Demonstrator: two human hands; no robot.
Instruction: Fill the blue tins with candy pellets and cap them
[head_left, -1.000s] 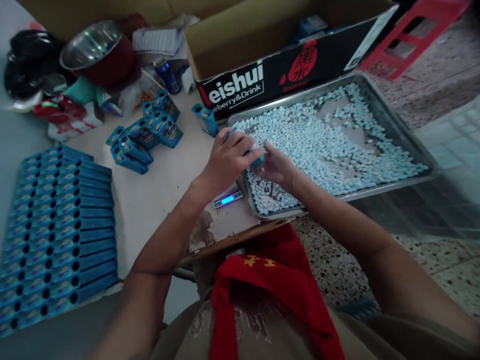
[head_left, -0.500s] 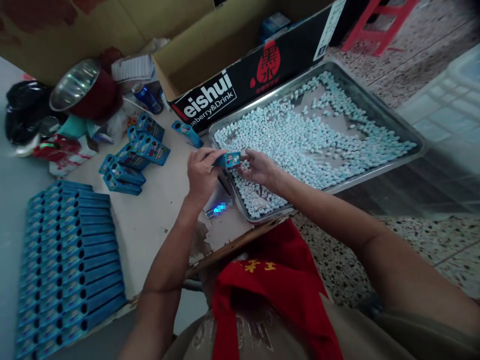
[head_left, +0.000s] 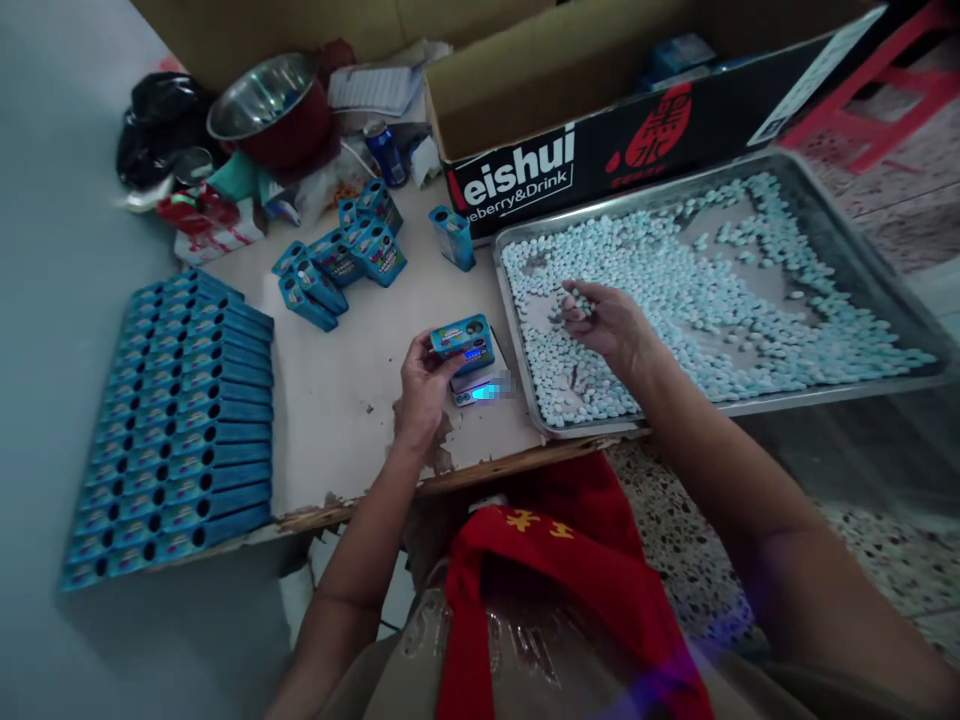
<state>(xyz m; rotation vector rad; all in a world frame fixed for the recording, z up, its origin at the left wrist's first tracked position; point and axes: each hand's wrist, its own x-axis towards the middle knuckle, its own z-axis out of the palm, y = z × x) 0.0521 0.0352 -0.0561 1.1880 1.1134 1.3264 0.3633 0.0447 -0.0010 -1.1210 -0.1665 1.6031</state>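
My left hand holds a small blue box with a round hole in its top, on or just over a small scale with a lit blue display. My right hand is over the left part of a metal tray, its fingers curled round a few pale blue candies. Many more pale blue candies are spread in the tray. One blue box stands alone behind my left hand, and several others stand in a loose group to its left.
Rows of blue boxes stand packed at the table's left edge. Behind are a red bowl, a blue can, a black plastic bag and a large open carton. A red stool is on the floor at the back right.
The box in my left hand has moved from the tray's edge down to the scale. My right hand has drawn away from the box, over the candies. The view has shifted.
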